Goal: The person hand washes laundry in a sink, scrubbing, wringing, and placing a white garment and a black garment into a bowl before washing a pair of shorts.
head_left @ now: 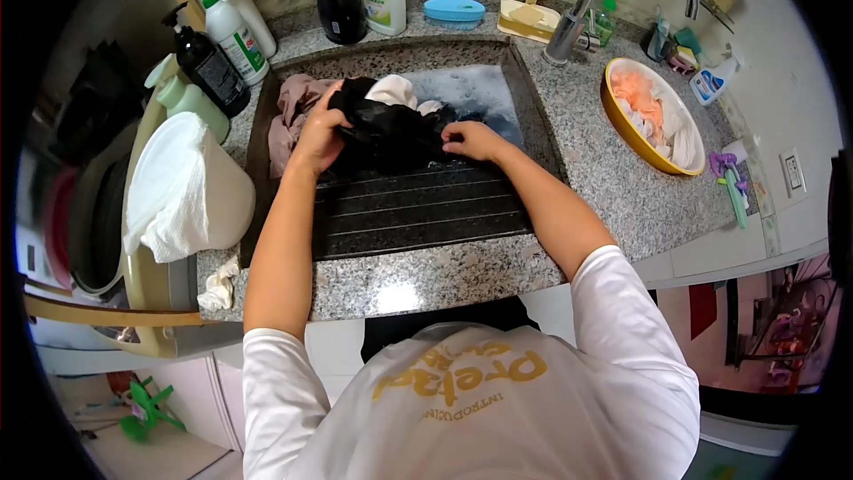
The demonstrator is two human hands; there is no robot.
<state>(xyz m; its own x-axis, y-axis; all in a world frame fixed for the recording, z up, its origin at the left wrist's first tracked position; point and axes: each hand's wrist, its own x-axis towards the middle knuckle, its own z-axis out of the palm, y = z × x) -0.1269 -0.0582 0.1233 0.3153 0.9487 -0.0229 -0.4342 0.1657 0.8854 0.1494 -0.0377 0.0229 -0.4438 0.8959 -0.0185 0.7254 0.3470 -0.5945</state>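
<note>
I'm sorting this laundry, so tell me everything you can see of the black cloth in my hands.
The black cloth is a crumpled bundle with a wet-looking sheen. It's in the sink at the ridged board's far end. Your left hand grips its left side; your right hand pinches its right edge. White cloth shows just behind it. Folds hide its full shape.

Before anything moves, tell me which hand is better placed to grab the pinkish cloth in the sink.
Probably the left hand: it is right beside the pinkish cloth, while the right hand is across the black cloth.
</note>
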